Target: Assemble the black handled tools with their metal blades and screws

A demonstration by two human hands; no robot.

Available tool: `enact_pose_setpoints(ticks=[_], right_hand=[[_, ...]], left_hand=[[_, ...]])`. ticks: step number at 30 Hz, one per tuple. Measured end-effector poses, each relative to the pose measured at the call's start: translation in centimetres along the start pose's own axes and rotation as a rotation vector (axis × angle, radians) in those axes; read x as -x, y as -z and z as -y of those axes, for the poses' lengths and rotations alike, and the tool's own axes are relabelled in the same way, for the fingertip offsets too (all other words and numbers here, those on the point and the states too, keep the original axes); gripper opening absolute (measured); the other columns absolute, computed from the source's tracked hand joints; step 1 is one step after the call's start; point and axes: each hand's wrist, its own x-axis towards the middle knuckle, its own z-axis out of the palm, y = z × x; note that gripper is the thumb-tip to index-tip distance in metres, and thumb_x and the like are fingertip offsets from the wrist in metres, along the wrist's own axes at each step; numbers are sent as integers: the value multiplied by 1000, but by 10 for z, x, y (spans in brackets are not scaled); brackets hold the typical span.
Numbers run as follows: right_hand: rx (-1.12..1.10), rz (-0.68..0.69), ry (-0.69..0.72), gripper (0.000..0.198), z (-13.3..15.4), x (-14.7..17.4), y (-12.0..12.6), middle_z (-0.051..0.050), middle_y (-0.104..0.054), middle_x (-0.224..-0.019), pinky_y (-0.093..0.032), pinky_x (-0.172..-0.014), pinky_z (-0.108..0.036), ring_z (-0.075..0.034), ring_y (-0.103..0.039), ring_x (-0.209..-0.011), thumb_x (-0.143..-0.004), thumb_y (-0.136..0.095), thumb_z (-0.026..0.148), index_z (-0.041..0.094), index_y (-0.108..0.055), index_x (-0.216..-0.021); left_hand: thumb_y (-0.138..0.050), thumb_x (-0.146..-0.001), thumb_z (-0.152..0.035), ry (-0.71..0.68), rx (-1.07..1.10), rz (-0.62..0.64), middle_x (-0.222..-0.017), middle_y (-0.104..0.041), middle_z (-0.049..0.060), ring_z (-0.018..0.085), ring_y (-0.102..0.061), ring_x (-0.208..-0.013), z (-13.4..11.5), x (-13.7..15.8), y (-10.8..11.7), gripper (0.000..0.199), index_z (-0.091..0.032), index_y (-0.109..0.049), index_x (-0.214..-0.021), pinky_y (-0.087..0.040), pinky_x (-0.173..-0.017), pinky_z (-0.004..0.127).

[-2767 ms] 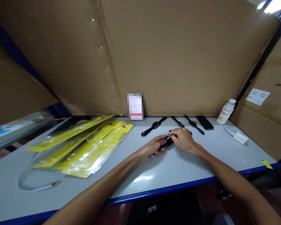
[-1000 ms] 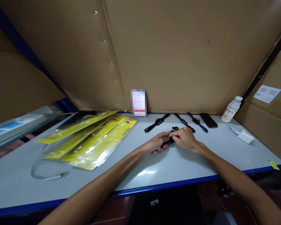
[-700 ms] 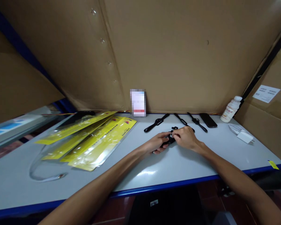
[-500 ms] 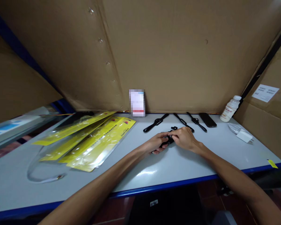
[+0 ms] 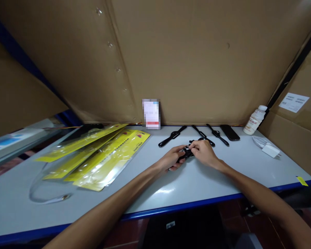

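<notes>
A black spokeshave point(image 5: 187, 153) is held above the middle of the table, largely covered by my fingers. My left hand point(image 5: 173, 157) is closed around its near handle, with the thumb by the central body. From the other side, my right hand point(image 5: 203, 152) pinches at that central body with thumb and forefinger; any small part between the fingertips is hidden. Behind my hands lie more black spokeshaves, one at left point(image 5: 172, 136), one in the middle point(image 5: 198, 131) partly covered by my right hand, and one at right point(image 5: 217, 134).
Yellow-backed clear packages point(image 5: 114, 159) overlap at the left, near a white cable point(image 5: 50, 200). A phone with a lit screen point(image 5: 151, 114) leans on the cardboard wall. At right are a dark phone point(image 5: 230, 132), a white bottle point(image 5: 255, 120) and a charger point(image 5: 270, 150).
My right hand's fingers have shifted slightly on the spokeshave's centre, and more of its body shows between my hands. My left hand keeps its hold.
</notes>
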Motion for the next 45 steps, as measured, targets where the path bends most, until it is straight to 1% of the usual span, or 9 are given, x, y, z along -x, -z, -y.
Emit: enact_pose_setpoints(ticks=[10, 14, 16, 19, 22, 27, 33, 38, 45], right_hand=[[-404, 42, 11, 44, 2, 2, -7, 5, -58, -56, -36, -54, -22, -10, -43, -50, -74, -51, 9, 16, -75, -110], [-483, -101, -12, 33, 4, 0, -1, 9, -48, -51, -36, -53, -21, -10, -43, -48, -83, -50, 13, 17, -69, -109], [-483, -123, -9, 16, 6, 1, 2, 8, -49, -52, -37, -53, -21, -10, -46, -50, -88, -53, 20, 17, -66, -95], [-531, 131, 31, 25, 11, 5, 0, 3, -59, -61, -39, -49, -20, -9, -52, -51, -94, -53, 31, 16, -61, -76], [-641, 396, 9, 24, 18, 11, -7, -1, -66, -73, -40, -40, -19, -8, -55, -47, -97, -52, 33, 16, -58, -80], [-821, 497, -105, 16, 28, 13, -13, -3, -67, -81, -45, -37, -18, -9, -62, -47, -97, -52, 27, 17, -53, -86], [-944, 373, -165, 12, 27, 7, -18, 2, -63, -68, -52, -48, -19, -12, -67, -57, -93, -56, 18, 18, -50, -82], [-862, 206, -47, 7, 25, 10, -17, 1, -65, -72, -55, -57, -25, -16, -67, -62, -91, -55, 17, 19, -51, -86], [-694, 239, 28, 16, 26, 17, -17, 0, -66, -72, -51, -54, -24, -16, -68, -61, -92, -52, 16, 22, -42, -81]], left_hand=[[-54, -87, -25, -89, 202, -106, -58, -40, -9, 4, -25, -34, 0, 2, 1, 41, -24, -48, -127, -13, -32, 11], [-56, -86, -26, -222, 281, -156, -59, -42, -9, 4, -26, -35, -5, 4, 2, 40, -26, -48, -125, -15, -33, 12], [-57, -85, -27, -284, 299, -209, -59, -43, -10, 5, -28, -35, -6, 3, 2, 36, -26, -48, -120, -18, -34, 13], [-57, -85, -28, -364, 278, -318, -57, -46, -9, 6, -37, -39, -2, 0, 1, 25, -23, -49, -108, -27, -38, 14], [-59, -85, -32, -447, 249, -393, -60, -51, -8, 9, -49, -48, 3, -5, -1, 26, -23, -49, -106, -38, -47, 16], [-58, -87, -36, -453, 206, -383, -76, -62, -4, 11, -53, -49, 7, -6, -4, 38, -26, -43, -121, -40, -44, 20], [-62, -86, -42, -583, 104, -342, -82, -68, -1, 12, -57, -53, 7, -4, -14, 44, -24, -43, -122, -44, -48, 21], [-62, -88, -46, -687, 18, -290, -81, -68, 1, 14, -61, -62, 8, -5, -17, 37, -22, -48, -111, -47, -53, 23], [-56, -91, -49, -660, -160, -434, -65, -49, -6, 10, -47, -48, 11, -9, -8, 29, -21, -51, -94, -39, -42, 21]])
